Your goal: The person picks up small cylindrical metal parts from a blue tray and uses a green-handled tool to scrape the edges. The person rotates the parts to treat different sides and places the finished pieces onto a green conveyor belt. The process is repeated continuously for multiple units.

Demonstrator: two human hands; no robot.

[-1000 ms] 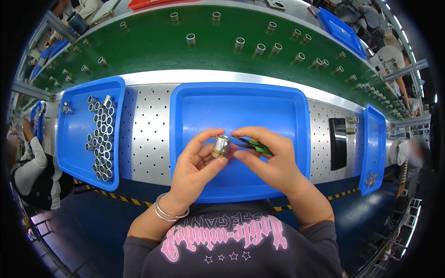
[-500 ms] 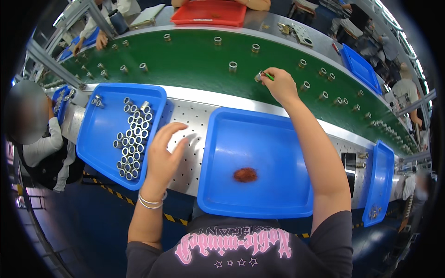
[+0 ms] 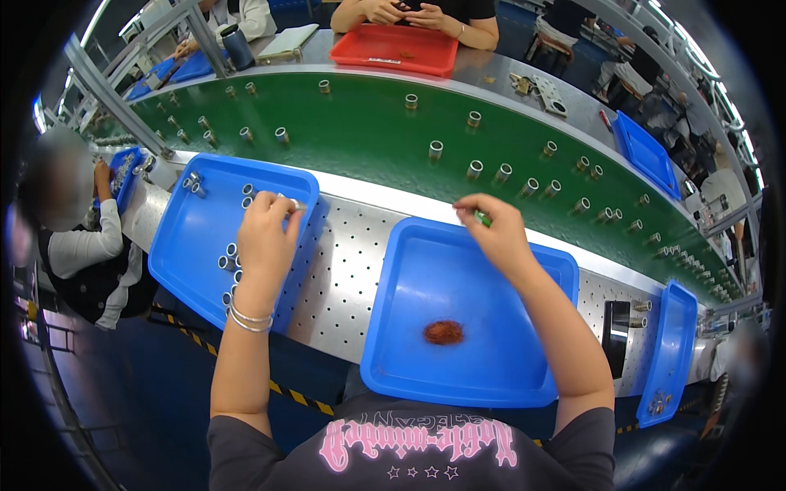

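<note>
- The handling looked part-done: metal sleeves (image 3: 435, 150) stood apart on the green belt (image 3: 360, 123) beyond the middle tray (image 3: 458, 270), while others lay grouped in the left tray (image 3: 192, 237), to the left of it.
- How many of those were left could not be told, since the left hand (image 3: 270, 237) covered part of the group.
- Inside the middle tray, toward its near side, lay only a reddish-brown wad (image 3: 443, 332); no sleeve stood there.
- The left arm reached forward, left of the middle tray, its hand over the left tray's right side. The fingers were bent together at a sleeve; whether the grip had closed on it, I could not tell.
- The right arm stretched across the right part of the middle tray, elbow slightly bent, the right hand (image 3: 501, 233) above its far rim, fingertips just beyond. That grip pinched a green tool (image 3: 485, 219), mostly hidden by the fingers.
</note>
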